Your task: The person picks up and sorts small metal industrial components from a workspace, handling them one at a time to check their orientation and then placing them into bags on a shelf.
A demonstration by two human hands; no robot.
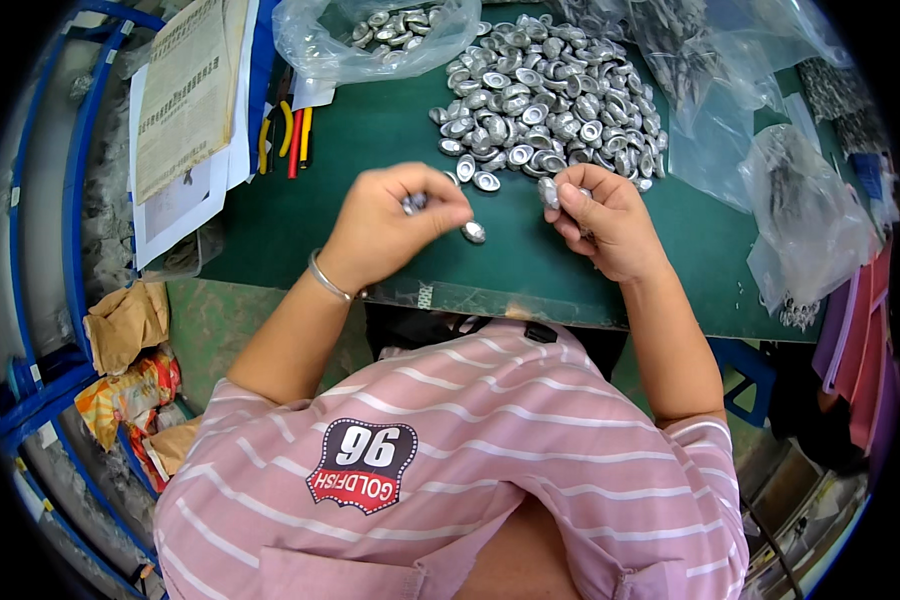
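Small silver oval metal pieces (560, 95) with a dished face lie heaped on the green table (370, 130). My left hand (395, 215), slightly blurred, is curled with silver metal showing among its fingers. Just off its thumb and fingertips, a single silver oval piece (474, 232) lies on the table. Between thumb and forefinger, my right hand (610, 220) pinches another silver oval piece (549, 193). More metal shows under that hand's curled fingers, partly hidden. A few loose pieces (486, 181) lie between my hands and the heap.
A clear plastic bag (380, 50) of silver pieces stands beyond the heap. Yellow- and red-handled tools (292, 140) and papers (185, 110) are at the left. Plastic bags (805, 215) lie at the right. Blue shelving (20, 250) stands left of the table.
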